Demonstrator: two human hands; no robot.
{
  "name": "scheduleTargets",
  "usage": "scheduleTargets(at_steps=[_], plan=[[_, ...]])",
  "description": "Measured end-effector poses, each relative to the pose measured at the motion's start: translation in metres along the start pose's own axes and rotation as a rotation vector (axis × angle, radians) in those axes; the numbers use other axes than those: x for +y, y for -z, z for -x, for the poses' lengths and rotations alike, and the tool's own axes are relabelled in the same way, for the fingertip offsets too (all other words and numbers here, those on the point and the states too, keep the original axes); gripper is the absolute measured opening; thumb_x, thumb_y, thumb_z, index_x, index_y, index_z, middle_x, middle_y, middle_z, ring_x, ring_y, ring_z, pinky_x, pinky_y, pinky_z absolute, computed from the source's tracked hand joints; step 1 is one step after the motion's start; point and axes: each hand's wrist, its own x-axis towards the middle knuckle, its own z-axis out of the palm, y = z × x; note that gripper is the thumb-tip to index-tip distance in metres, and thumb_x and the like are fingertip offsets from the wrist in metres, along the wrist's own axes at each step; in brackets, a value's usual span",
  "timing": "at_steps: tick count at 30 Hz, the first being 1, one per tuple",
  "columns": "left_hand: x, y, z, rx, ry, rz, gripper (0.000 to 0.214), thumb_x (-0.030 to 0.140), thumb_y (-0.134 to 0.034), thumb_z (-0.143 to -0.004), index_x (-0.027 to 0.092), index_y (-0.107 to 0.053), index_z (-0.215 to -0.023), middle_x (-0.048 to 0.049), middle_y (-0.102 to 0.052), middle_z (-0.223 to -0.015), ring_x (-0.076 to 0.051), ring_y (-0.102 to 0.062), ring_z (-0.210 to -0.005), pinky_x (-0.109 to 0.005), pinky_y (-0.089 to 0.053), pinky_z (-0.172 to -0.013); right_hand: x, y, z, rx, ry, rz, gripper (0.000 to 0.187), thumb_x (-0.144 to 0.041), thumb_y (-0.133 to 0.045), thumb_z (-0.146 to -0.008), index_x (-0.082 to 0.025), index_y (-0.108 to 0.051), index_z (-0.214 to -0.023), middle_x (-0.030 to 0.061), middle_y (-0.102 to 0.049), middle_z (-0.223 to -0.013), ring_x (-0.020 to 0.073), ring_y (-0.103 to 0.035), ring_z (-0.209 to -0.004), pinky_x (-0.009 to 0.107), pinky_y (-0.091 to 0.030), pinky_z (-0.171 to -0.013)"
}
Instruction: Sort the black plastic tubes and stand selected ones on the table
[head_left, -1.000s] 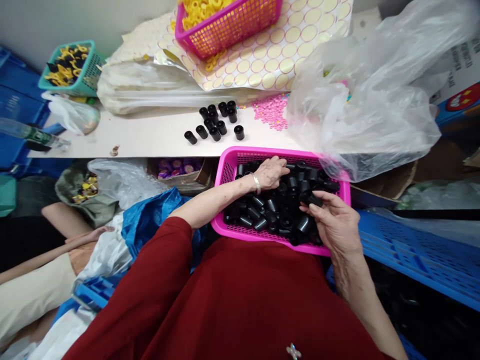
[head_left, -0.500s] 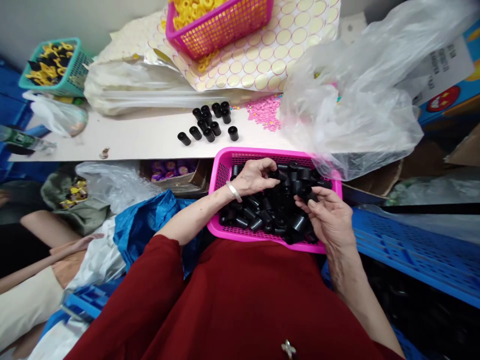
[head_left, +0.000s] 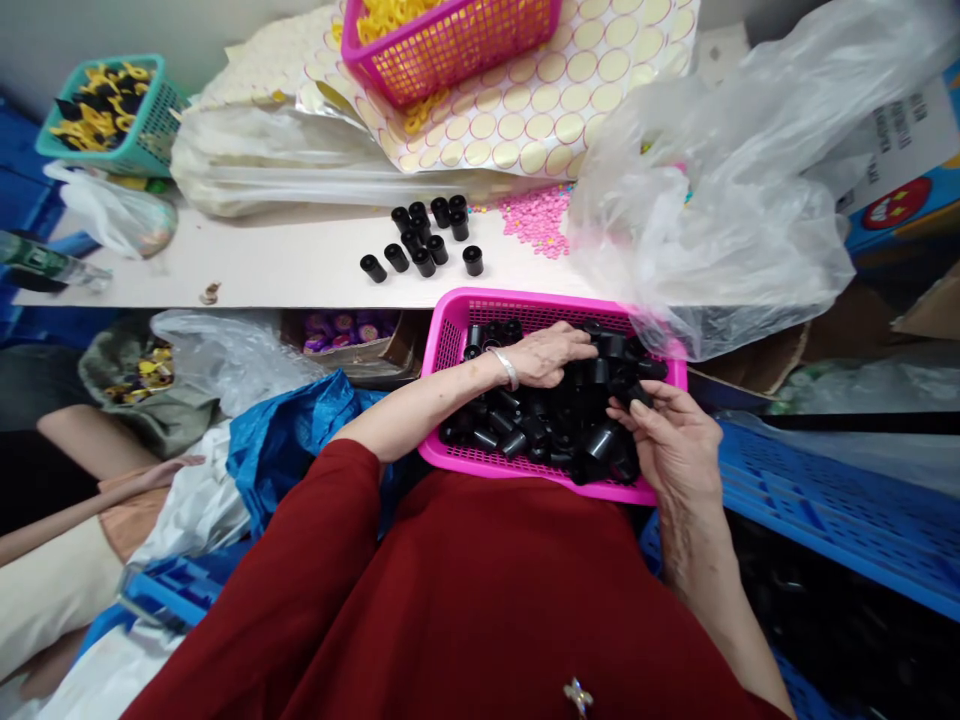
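Observation:
A pink plastic basket (head_left: 480,466), heaped with small black plastic cylinders (head_left: 514,443), stands against my front at the table edge. Over its middle reaches my left hand (head_left: 549,355), a silver bangle on the wrist; its fingers stretch out and their tips touch the black pieces. I see nothing held in it. At the basket's right side my right hand (head_left: 679,435) pinches a black cylinder (head_left: 628,388) between thumb and fingers. Several black cylinders (head_left: 424,262) stand grouped on the white tabletop (head_left: 292,265) beyond the basket.
Pink beads (head_left: 538,220) lie beside a clear plastic bag (head_left: 712,220). Behind are a pink basket of yellow parts (head_left: 457,55) and a teal basket (head_left: 142,140). A blue crate (head_left: 825,510) is at right. Another person's arm (head_left: 97,505) shows at left.
My left hand has moved right across the basket, its fingers now stretched out rather than curled. My right hand has shifted slightly right and down, still pinching a black cylinder.

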Motion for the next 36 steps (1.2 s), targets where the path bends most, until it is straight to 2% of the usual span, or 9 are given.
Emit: scheduleTargets(at_steps=[4, 8, 11, 17, 22, 26, 30, 33, 36], plan=[[-0.009, -0.003, 0.001, -0.059, 0.077, 0.185, 0.028, 0.011, -0.067, -0.066, 0.015, -0.071, -0.094, -0.0064, -0.067, -0.096, -0.023, -0.06, -0.096, -0.035, -0.047, -0.089, 0.002, 0.003, 0.003, -0.023, -0.006, 0.013, 0.037, -0.03, -0.09, -0.058, -0.02, -0.069, -0.087, -0.0018, -0.068, -0.074, 0.0138, -0.071, -0.065, 0.028, -0.063, -0.066], [-0.008, 0.002, 0.022, 0.107, 0.246, 0.681, 0.034, 0.021, -0.08, -0.061, 0.011, -0.069, -0.092, -0.001, -0.064, -0.082, -0.016, -0.058, -0.079, -0.03, -0.047, -0.077, 0.003, -0.001, 0.005, -0.031, 0.057, 0.075, 0.037, -0.028, -0.089, -0.059, -0.022, -0.071, -0.09, -0.0016, -0.07, -0.08, 0.012, -0.068, -0.069, 0.026, -0.062, -0.071], [0.004, 0.005, 0.033, 0.21, 0.238, 0.916, 0.036, 0.031, -0.084, -0.061, 0.01, -0.069, -0.086, -0.0005, -0.063, -0.079, -0.015, -0.057, -0.076, -0.029, -0.046, -0.075, 0.002, -0.009, 0.005, -0.088, 0.116, 0.148, 0.035, -0.028, -0.088, -0.061, -0.024, -0.073, -0.093, -0.0008, -0.07, -0.086, 0.0132, -0.068, -0.077, 0.028, -0.06, -0.077], [0.024, 0.001, 0.033, 0.366, 0.095, 0.838, 0.034, 0.03, -0.086, -0.062, 0.013, -0.072, -0.087, -0.0017, -0.064, -0.083, -0.016, -0.059, -0.08, -0.029, -0.045, -0.079, 0.001, -0.017, 0.003, -0.144, 0.202, 0.241, 0.033, -0.032, -0.085, -0.066, -0.025, -0.072, -0.096, 0.0006, -0.067, -0.094, 0.0164, -0.066, -0.088, 0.034, -0.057, -0.087], [0.026, -0.002, 0.03, 0.333, 0.051, 0.752, 0.034, 0.032, -0.086, -0.063, 0.014, -0.074, -0.09, -0.0014, -0.063, -0.079, -0.015, -0.057, -0.076, -0.028, -0.045, -0.074, 0.0, -0.013, 0.004, -0.156, 0.3, 0.39, 0.029, -0.031, -0.08, -0.071, -0.024, -0.072, -0.098, 0.0027, -0.067, -0.098, 0.0185, -0.066, -0.092, 0.035, -0.056, -0.087], [0.028, -0.001, 0.031, 0.283, 0.096, 0.695, 0.036, 0.037, -0.086, -0.063, 0.015, -0.074, -0.09, -0.001, -0.064, -0.08, -0.015, -0.057, -0.076, -0.028, -0.045, -0.075, -0.008, -0.012, 0.007, -0.175, 0.404, 0.519, 0.021, -0.03, -0.077, -0.075, -0.025, -0.072, -0.095, 0.0031, -0.067, -0.097, 0.0187, -0.066, -0.09, 0.032, -0.056, -0.078], [0.033, -0.001, 0.03, 0.27, 0.142, 0.722, 0.044, 0.04, -0.087, -0.06, 0.013, -0.072, -0.091, -0.0001, -0.063, -0.079, -0.015, -0.058, -0.075, -0.027, -0.046, -0.072, -0.019, -0.014, 0.009, -0.223, 0.483, 0.719, 0.019, -0.031, -0.074, -0.077, -0.026, -0.073, -0.096, 0.0047, -0.069, -0.099, 0.0214, -0.066, -0.089, 0.039, -0.057, -0.082], [0.036, 0.0, 0.028, 0.256, 0.126, 0.729, 0.058, 0.044, -0.088, -0.056, 0.011, -0.07, -0.1, 0.0006, -0.061, -0.076, -0.014, -0.056, -0.072, -0.025, -0.046, -0.067, -0.021, -0.018, 0.01, -0.266, 0.451, 0.742, 0.018, -0.031, -0.074, -0.076, -0.027, -0.074, -0.094, 0.0043, -0.071, -0.098, 0.0214, -0.067, -0.087, 0.039, -0.058, -0.082], [0.035, 0.0, 0.028, 0.256, 0.11, 0.731, 0.071, 0.047, -0.09, -0.05, 0.01, -0.069, -0.106, -0.001, -0.062, -0.08, -0.014, -0.056, -0.07, -0.026, -0.046, -0.065, -0.015, -0.021, 0.009, -0.215, 0.313, 0.567, 0.023, -0.03, -0.078, -0.071, -0.026, -0.074, -0.093, 0.001, -0.072, -0.089, 0.0182, -0.069, -0.076, 0.035, -0.061, -0.074]])
